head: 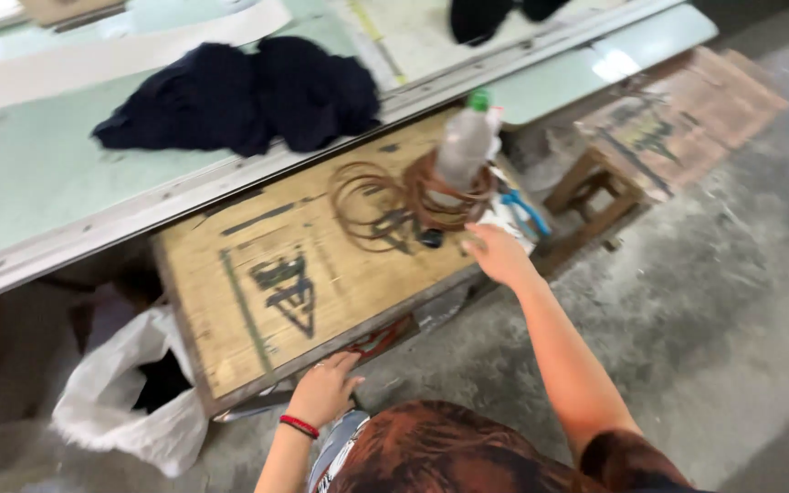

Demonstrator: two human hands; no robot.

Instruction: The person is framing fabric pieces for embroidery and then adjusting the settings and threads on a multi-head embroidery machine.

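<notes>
**Right hand at the bottle end of the wooden board**

I take the wooden board (321, 274) as my landmark. At its far right end stands a clear plastic bottle (464, 146) with a green cap; I cannot tell what is inside it. Loops of brown cord (404, 199) lie around the bottle's base and spread leftward over the board.

My right hand (497, 254) reaches out on a straight arm to the board's right edge, just in front of the bottle and the cord. Its fingers are loosely curled and close together, pointing toward the loops; I cannot tell whether they touch or pinch anything. Just beyond the hand, at the board's right end, lie blue-handled scissors (527, 212) on something pale.

My left hand (324, 388), with a red band at the wrist, rests at the board's near edge, fingers slightly spread and bent over the rim, gripping nothing that I can make out.

A white plastic bag (120, 393) sits on the floor left of the board's near corner, its mouth open on something dark. Behind the board runs a pale green table (29, 173) with a heap of dark cloth (239, 96) on it. A small wooden stool (595, 187) stands right of the board, beyond the scissors.
</notes>
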